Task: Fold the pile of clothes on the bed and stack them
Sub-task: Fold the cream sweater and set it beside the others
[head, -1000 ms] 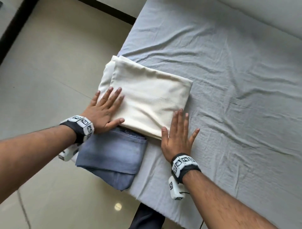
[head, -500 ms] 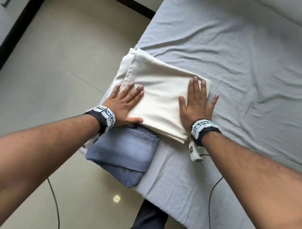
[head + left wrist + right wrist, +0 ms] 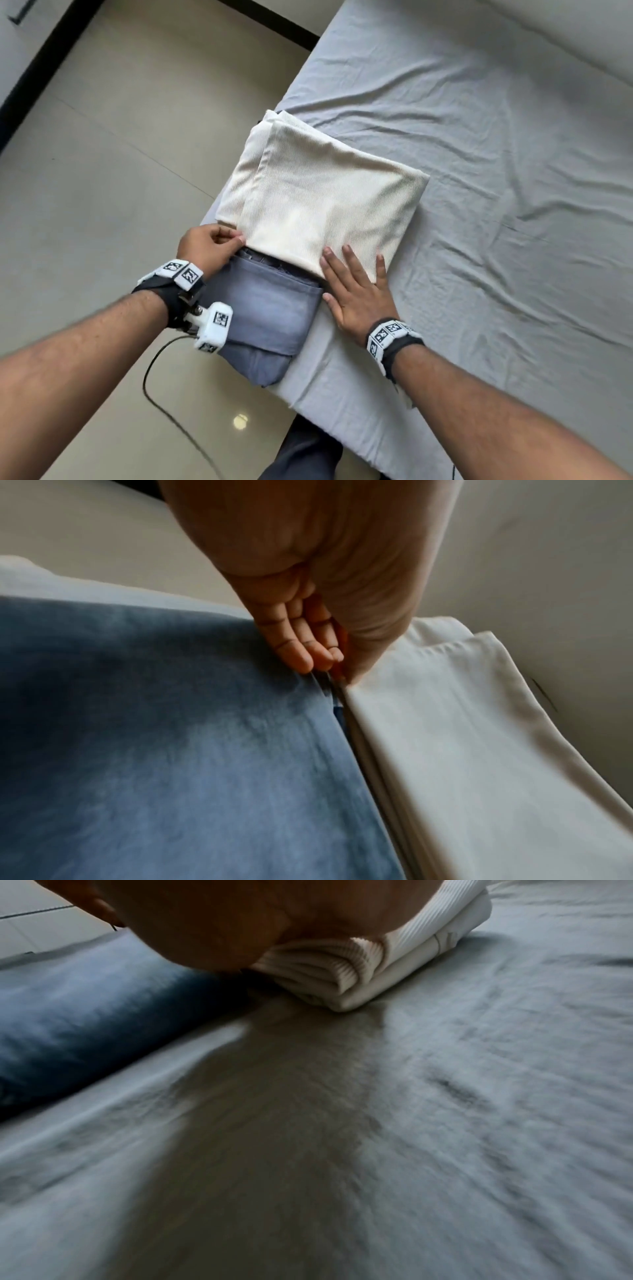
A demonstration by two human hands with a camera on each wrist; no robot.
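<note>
The cream garment (image 3: 322,209) is ribbed knit cloth; the blue garment (image 3: 267,308) a smooth, faded weave; the bedsheet (image 3: 496,240) matt, creased cotton-like cloth; floor tiles (image 3: 102,171) glossy.

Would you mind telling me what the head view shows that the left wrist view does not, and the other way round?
Only the head view shows the right hand lying flat on the cream garment's near corner, plus the grey bedsheet and tiled floor. Only the left wrist view shows the left hand's fingers from beneath, tips at the cream garment's stacked edge. Both show the left hand pinching that edge, and the blue garment lying partly under it.
</note>
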